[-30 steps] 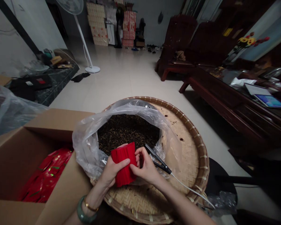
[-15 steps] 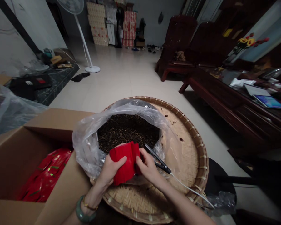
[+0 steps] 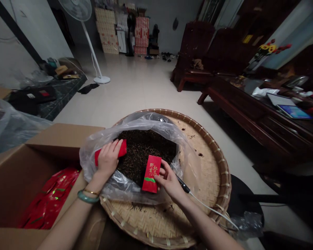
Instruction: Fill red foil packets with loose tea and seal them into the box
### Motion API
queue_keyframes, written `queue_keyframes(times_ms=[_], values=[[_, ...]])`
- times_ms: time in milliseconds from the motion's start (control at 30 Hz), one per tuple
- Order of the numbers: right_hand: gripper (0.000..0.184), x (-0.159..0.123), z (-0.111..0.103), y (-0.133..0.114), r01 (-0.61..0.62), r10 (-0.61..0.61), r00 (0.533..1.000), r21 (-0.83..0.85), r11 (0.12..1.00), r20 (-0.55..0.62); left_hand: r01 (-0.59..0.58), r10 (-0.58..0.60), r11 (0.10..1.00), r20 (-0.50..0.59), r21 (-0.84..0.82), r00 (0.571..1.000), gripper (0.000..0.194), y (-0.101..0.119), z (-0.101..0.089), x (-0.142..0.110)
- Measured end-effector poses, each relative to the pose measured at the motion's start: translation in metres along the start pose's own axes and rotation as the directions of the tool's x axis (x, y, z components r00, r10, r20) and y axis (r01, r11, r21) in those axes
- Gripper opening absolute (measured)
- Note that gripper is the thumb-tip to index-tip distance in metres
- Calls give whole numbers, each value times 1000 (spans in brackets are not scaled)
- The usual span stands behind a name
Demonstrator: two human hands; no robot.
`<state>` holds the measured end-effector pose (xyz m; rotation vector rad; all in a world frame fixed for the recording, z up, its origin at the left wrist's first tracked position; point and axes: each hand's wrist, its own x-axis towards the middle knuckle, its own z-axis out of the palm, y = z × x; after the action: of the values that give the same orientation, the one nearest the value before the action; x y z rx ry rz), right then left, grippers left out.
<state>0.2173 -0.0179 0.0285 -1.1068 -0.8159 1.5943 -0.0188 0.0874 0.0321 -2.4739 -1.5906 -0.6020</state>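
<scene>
My left hand [image 3: 108, 160] is closed on a stack of red packets [image 3: 122, 148] at the left side of a clear plastic bag [image 3: 151, 125] holding dark loose tea leaves [image 3: 143, 147]. My right hand [image 3: 169, 180] pinches a single red packet [image 3: 151, 168] with gold lettering, held upright over the bag's near edge. The bag lies on a round woven bamboo tray [image 3: 214, 163]. A black corded tool [image 3: 184, 187] lies on the tray under my right hand.
An open cardboard box [image 3: 54, 139] with red foil packets [image 3: 50, 196] stands to the left. A dark wooden table [image 3: 263, 118] with a tablet [image 3: 293, 111] runs along the right. A standing fan [image 3: 92, 45] and stacked boxes [image 3: 141, 31] stand at the back.
My hands came apart: the left carried the red stack up and left to the bag's side, the right pulled one packet free and turned its printed face up.
</scene>
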Motion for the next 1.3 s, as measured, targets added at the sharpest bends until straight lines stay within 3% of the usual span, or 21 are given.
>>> queue_keyframes(times_ms=[133,300,367,433,500,567,633,667,800,933,1000,1067,1200,1300], values=[[94,-5,3,-3,12,-12,1000,2,1000,0,54,-74,988,138,144,988,66,4,5,9],[70,-8,6,-4,0,3,1000,-87,996,27,142,-147,989,256,37,956,98,-4,1,2],[66,-9,7,-3,20,-18,1000,-100,995,21,204,-190,978,212,-49,959,107,0,-5,-3],[73,-11,8,-2,51,-48,998,-119,992,28,232,-212,944,105,-233,971,96,14,-14,-11],[78,-12,8,-1,90,-83,995,-164,982,49,239,-223,823,93,-515,970,80,38,-22,-20],[74,-12,8,-1,175,-165,985,-257,951,58,371,-193,558,318,-743,928,66,64,-26,-30],[65,-13,5,-1,278,-278,959,-402,872,59,551,-123,300,541,-779,832,47,87,-25,-38],[60,-13,3,-1,316,-328,943,-483,817,62,586,-133,231,572,-777,810,39,95,-24,-41],[46,-13,-5,-6,411,-486,865,-735,539,127,598,-246,85,565,-797,788,23,110,-20,-45],[42,-14,-7,-12,483,-633,734,-844,233,245,629,-238,-14,614,-777,753,26,112,-21,-44],[39,-15,-6,-14,492,-658,699,-856,159,280,637,-222,-24,625,-770,748,29,113,-21,-45],[33,-15,-5,-16,487,-666,694,-859,155,273,626,-223,12,608,-780,762,28,112,-19,-47],[13,-15,-7,-20,405,-673,716,-896,180,188,544,-245,262,491,-797,836,19,108,-15,-53],[14,-14,-10,-22,446,-630,734,-879,169,251,490,-214,390,440,-780,872,16,104,-15,-54]])
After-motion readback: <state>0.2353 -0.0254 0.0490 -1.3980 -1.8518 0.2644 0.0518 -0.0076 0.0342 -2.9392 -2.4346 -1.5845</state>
